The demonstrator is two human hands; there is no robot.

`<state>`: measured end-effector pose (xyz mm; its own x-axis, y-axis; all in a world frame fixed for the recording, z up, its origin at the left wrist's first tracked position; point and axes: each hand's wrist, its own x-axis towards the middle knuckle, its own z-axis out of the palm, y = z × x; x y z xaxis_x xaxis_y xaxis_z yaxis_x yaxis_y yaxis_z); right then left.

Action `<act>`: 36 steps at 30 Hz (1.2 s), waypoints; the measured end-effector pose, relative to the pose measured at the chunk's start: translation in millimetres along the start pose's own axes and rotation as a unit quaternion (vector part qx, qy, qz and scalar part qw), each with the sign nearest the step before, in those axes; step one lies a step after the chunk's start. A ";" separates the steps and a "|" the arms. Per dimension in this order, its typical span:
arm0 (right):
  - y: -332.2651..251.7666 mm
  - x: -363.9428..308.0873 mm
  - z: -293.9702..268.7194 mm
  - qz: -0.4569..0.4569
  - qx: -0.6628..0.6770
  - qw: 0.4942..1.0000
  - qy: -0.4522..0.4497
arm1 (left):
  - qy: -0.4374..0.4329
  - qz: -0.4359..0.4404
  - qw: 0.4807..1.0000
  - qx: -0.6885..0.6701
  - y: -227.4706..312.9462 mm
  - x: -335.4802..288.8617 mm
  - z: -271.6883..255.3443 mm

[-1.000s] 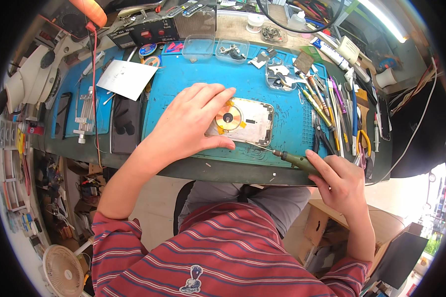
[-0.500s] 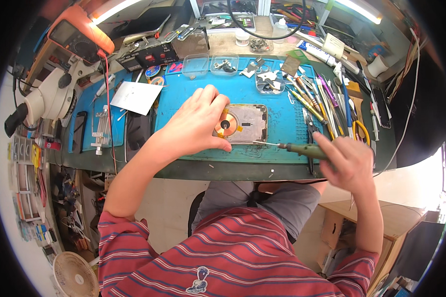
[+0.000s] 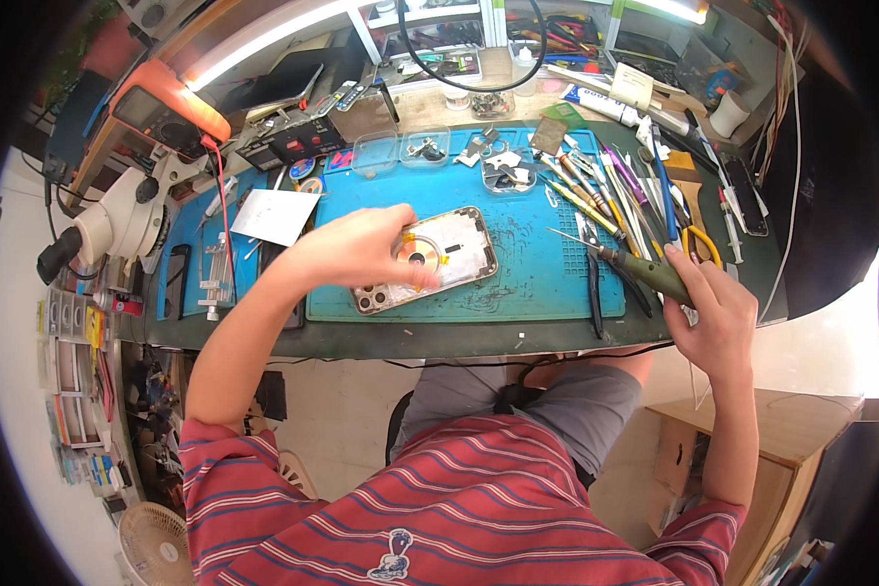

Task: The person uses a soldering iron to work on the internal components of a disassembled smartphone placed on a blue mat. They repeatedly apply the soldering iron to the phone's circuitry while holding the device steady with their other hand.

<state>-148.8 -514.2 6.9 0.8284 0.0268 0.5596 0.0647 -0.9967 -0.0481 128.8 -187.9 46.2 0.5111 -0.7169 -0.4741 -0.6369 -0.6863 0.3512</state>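
A phone (image 3: 467,239) lies at a slant on the blue mat, its back cover off, with a copper coil and a cluster of camera lenses in view. My left hand (image 3: 356,249), slightly blurred, grips across its left part, fingertips at the far edge and thumb by the coil near the close edge. To the right, off the phone, my right hand (image 3: 715,308) is closed round a green-handled pen-like tool (image 3: 649,276) with a thin metal tip. That tip points left and away, above the mat. Black-handled pliers (image 3: 596,293) lie under the tool.
The blue mat (image 3: 547,303) covers the bench. Tweezers and other hand tools (image 3: 606,190) crowd its right side. Clear plastic boxes (image 3: 425,146) of small parts line the back. On the left are a microscope (image 3: 117,220), an orange multimeter (image 3: 171,107) and a white card (image 3: 275,217).
The green-handled tool has moved right, away from the phone, its tip lifted. The phone has turned, its right end swinging away, and its camera lenses now show. The head view has shifted a little.
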 end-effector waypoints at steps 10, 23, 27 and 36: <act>-2.7 -14.5 4.5 0.018 0.005 0.999 0.026 | -0.083 0.017 0.975 -0.203 -32.5 26.9 -15.1; -0.4 -14.3 5.9 0.024 0.024 0.998 0.058 | 0.065 -0.024 0.648 -0.759 -59.5 -42.5 60.1; -5.9 -9.9 6.0 0.023 0.022 0.999 0.044 | 0.156 -0.060 0.564 -0.809 -19.5 -52.3 80.5; -19.0 -3.7 3.3 0.023 0.033 0.999 0.016 | 0.018 -0.042 0.511 -0.859 27.0 -50.3 101.6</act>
<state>-151.2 -495.1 3.1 0.8131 -0.0234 0.5816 0.0640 -0.9895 -0.1292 27.3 -157.9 -2.5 0.5243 -0.6566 -0.5423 0.8179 0.2110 0.5353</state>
